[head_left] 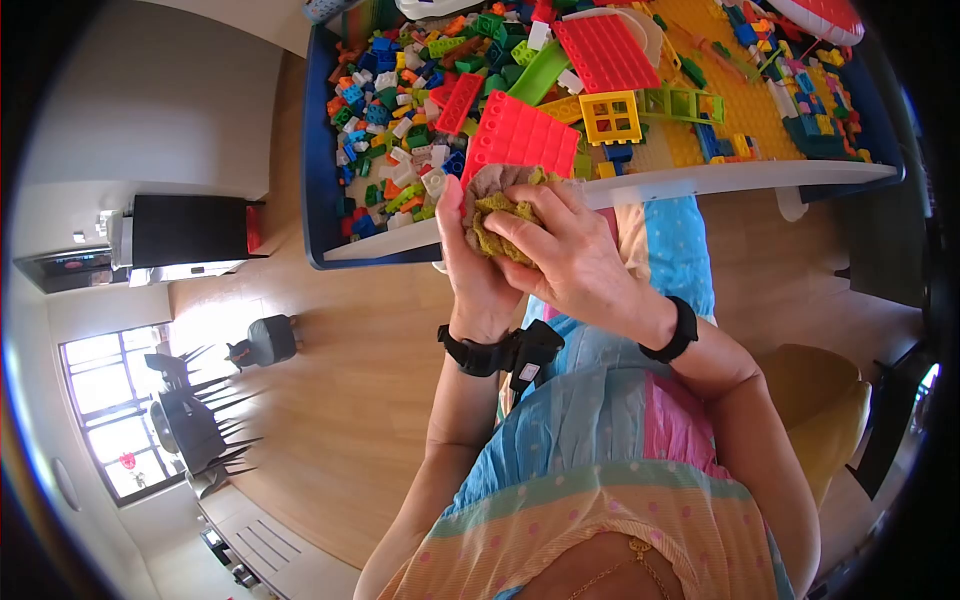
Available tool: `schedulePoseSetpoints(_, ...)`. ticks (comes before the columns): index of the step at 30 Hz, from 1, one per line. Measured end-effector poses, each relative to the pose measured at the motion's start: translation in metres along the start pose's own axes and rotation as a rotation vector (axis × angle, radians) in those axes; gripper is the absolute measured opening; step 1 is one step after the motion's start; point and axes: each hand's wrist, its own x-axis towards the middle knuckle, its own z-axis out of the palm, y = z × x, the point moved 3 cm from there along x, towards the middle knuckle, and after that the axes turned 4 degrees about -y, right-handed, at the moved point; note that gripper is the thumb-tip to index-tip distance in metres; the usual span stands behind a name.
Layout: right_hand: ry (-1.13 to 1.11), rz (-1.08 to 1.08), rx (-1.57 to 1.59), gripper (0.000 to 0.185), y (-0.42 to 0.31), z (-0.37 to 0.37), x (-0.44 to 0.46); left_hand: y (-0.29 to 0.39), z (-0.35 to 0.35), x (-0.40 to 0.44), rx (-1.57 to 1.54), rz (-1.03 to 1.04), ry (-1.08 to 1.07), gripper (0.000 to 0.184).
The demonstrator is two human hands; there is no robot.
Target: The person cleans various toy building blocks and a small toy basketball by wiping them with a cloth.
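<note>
Both hands meet at the near edge of a toy table (600, 190), over a crumpled olive-green cloth (497, 222) with a greyish-brown cloth part (490, 182) behind it. My left hand (475, 260) cups it from the left, thumb pointing up. Across the cloth from the right, my right hand (565, 245) presses with bent fingers. Just beyond the hands lies a red studded plate (520, 138); whether the cloth touches it I cannot tell. What the fingers may cover inside the cloth is hidden.
Loose coloured bricks (400, 130) fill the table's left side. Another red plate (607, 52), a yellow window frame (611, 118) and a light green frame (682, 104) stand near the middle. A yellow chair (815, 410) is at the right, a dark stool (268, 340) at the left.
</note>
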Motion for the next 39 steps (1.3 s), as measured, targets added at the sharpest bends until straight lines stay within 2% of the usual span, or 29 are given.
schedulePoseSetpoints(2,0.097,0.022,-0.123,0.037,0.009,-0.003,0.004,-0.002,-0.008,0.001,-0.038,0.026,-0.086,0.046)
schedulePoseSetpoints(5,0.219,0.111,-0.251,0.035,0.042,-0.016,0.018,-0.007,0.012,-0.003,0.015,0.054,0.02,0.05)
schedulePoseSetpoints(7,0.268,0.209,-0.287,0.034,0.064,-0.028,0.026,-0.011,0.01,-0.008,0.069,0.022,-0.026,0.053)
schedulePoseSetpoints(10,0.231,0.233,-0.2,0.031,0.068,-0.031,0.024,-0.015,0.014,-0.01,0.111,-0.009,-0.068,0.052)
schedulePoseSetpoints(14,0.232,0.081,-0.134,0.028,0.033,-0.024,0.017,-0.014,0.01,-0.008,0.071,0.016,-0.071,0.052)
schedulePoseSetpoints(15,0.17,0.055,-0.112,0.029,0.025,-0.02,0.014,-0.011,0.01,-0.007,0.068,0.05,-0.021,0.052)
schedulePoseSetpoints(17,0.044,0.004,-0.072,0.03,0.007,-0.015,0.006,-0.004,0.005,-0.006,0.017,-0.002,-0.071,0.052)
schedulePoseSetpoints(20,-0.034,0.023,0.068,0.038,-0.008,-0.012,-0.005,0.004,0.006,-0.007,0.137,0.043,-0.136,0.052)
schedulePoseSetpoints(24,0.103,0.003,-0.154,0.035,0.007,-0.017,0.0,-0.003,0.005,-0.003,0.05,0.101,0.036,0.051)
schedulePoseSetpoints(28,0.237,0.032,-0.276,0.031,0.034,-0.034,0.018,-0.004,0.013,-0.007,0.111,0.062,-0.033,0.053)
schedulePoseSetpoints(32,0.311,0.125,-0.297,0.03,0.058,-0.044,0.024,-0.008,0.015,-0.013,0.137,0.058,-0.011,0.053)
schedulePoseSetpoints(35,0.28,0.168,-0.252,0.029,0.05,-0.042,0.016,-0.011,0.011,-0.012,0.101,0.068,-0.037,0.052)
schedulePoseSetpoints(36,0.259,0.122,-0.262,0.031,0.042,-0.04,0.013,-0.011,0.011,-0.01,0.086,0.079,-0.035,0.052)
schedulePoseSetpoints(37,0.192,0.093,-0.228,0.032,0.033,-0.033,0.008,-0.011,0.01,-0.009,0.07,0.089,-0.036,0.051)
schedulePoseSetpoints(38,0.127,0.064,-0.195,0.033,0.024,-0.025,0.001,-0.009,0.012,-0.009,0.1,0.129,0.054,0.048)
schedulePoseSetpoints(39,0.062,0.036,-0.161,0.035,0.014,-0.018,-0.005,-0.005,0.014,-0.009,0.145,0.134,-0.026,0.048)
